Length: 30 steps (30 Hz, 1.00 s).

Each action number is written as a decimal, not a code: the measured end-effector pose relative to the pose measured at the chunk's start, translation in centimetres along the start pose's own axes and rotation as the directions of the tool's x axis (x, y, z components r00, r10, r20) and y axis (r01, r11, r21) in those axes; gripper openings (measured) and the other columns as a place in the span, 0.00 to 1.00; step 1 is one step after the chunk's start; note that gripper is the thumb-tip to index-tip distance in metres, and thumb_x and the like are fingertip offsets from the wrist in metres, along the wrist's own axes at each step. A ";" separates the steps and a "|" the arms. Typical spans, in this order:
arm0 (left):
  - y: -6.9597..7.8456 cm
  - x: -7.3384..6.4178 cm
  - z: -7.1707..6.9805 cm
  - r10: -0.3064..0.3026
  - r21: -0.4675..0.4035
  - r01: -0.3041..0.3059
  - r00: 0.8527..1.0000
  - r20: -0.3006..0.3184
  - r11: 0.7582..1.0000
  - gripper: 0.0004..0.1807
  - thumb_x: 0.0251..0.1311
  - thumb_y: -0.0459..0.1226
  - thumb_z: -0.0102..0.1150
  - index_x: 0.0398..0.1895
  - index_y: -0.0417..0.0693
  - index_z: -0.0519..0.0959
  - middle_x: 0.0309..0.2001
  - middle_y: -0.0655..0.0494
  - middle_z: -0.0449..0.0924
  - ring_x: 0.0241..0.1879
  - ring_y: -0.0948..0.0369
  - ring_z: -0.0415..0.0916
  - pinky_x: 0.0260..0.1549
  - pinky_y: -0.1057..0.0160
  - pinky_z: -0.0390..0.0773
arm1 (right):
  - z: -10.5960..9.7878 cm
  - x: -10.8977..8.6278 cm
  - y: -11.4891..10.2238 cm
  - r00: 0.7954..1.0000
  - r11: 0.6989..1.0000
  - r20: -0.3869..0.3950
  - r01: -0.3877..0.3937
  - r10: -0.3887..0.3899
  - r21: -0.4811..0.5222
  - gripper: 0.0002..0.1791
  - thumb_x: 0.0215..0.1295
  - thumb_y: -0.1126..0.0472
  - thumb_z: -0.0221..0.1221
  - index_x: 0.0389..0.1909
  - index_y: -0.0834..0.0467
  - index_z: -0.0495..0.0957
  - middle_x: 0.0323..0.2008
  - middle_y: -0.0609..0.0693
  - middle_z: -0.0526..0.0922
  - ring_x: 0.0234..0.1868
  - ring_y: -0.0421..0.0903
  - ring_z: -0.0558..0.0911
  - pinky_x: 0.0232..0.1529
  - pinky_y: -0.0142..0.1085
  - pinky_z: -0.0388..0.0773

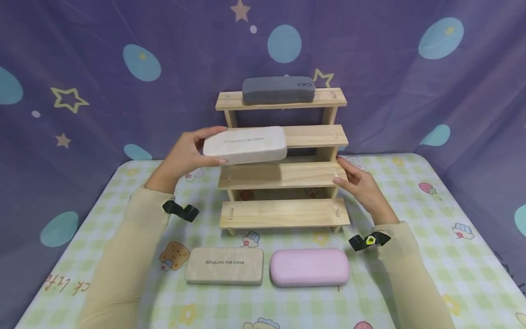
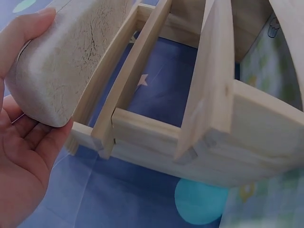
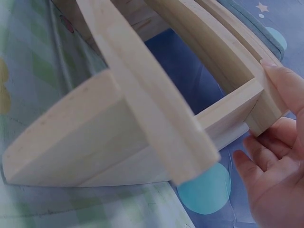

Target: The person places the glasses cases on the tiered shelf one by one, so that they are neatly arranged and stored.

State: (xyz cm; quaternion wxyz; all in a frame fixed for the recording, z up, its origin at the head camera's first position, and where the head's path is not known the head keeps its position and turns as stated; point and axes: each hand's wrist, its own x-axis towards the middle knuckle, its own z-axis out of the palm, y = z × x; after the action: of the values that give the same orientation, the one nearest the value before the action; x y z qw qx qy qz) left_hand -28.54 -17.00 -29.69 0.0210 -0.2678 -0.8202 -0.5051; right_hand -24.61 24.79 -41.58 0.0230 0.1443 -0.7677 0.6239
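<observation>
My left hand [image 1: 181, 153] grips the left end of a whitish glasses case [image 1: 246, 145] lettered "REFUELING FOR CHINA", thumb at the near side. The case is in front of the second step from the top of a wooden stepped display rack [image 1: 283, 214]. In the left wrist view the thumb and fingers wrap the cracked-pattern case [image 2: 71, 52]. My right hand [image 1: 363, 187] pinches the right end of the rack's third step, thumb on one face and fingers on the other. A grey-blue glasses case [image 1: 278, 90] with a glasses mark lies on the top step.
On the checked tablecloth [image 1: 411, 192] before the rack lie a beige glasses case [image 1: 224, 272] with the same lettering and a pink glasses case [image 1: 309, 273], side by side. A purple patterned curtain [image 1: 197, 45] hangs close behind the rack.
</observation>
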 end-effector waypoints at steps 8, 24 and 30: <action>-0.1 2.5 1.2 0.008 -0.080 -0.007 1.000 0.013 0.997 0.39 0.41 0.25 0.72 0.62 0.36 0.71 0.47 0.43 0.78 0.36 0.63 0.76 0.31 0.70 0.77 | 0.0 -0.1 0.3 1.000 1.000 0.002 0.003 -0.003 0.007 0.36 0.65 0.64 0.58 0.70 0.66 0.55 0.71 0.59 0.53 0.73 0.48 0.50 0.65 0.23 0.51; 0.5 6.5 3.7 -0.028 -0.105 0.035 0.997 0.074 0.994 0.39 0.41 0.28 0.73 0.62 0.39 0.71 0.40 0.47 0.78 0.31 0.61 0.74 0.29 0.68 0.76 | 0.1 -0.2 0.0 1.000 1.000 0.009 0.000 0.000 0.008 0.36 0.65 0.65 0.58 0.70 0.65 0.54 0.71 0.59 0.52 0.73 0.49 0.49 0.66 0.25 0.50; 0.3 7.5 4.4 -0.043 -0.085 0.052 0.994 0.103 0.995 0.39 0.43 0.31 0.73 0.64 0.45 0.70 0.25 0.57 0.74 0.21 0.62 0.66 0.23 0.66 0.70 | 0.1 -0.2 -0.1 1.000 1.000 0.005 -0.003 0.003 0.001 0.36 0.65 0.65 0.58 0.70 0.65 0.54 0.71 0.59 0.53 0.73 0.48 0.49 0.66 0.24 0.51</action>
State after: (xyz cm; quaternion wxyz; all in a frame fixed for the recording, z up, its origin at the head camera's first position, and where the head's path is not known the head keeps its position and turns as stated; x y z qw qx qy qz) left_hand -33.74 -10.05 -29.31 -0.0442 -0.2739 -0.8034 -0.5268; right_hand -24.41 24.70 -41.60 0.0203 0.1447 -0.7675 0.6242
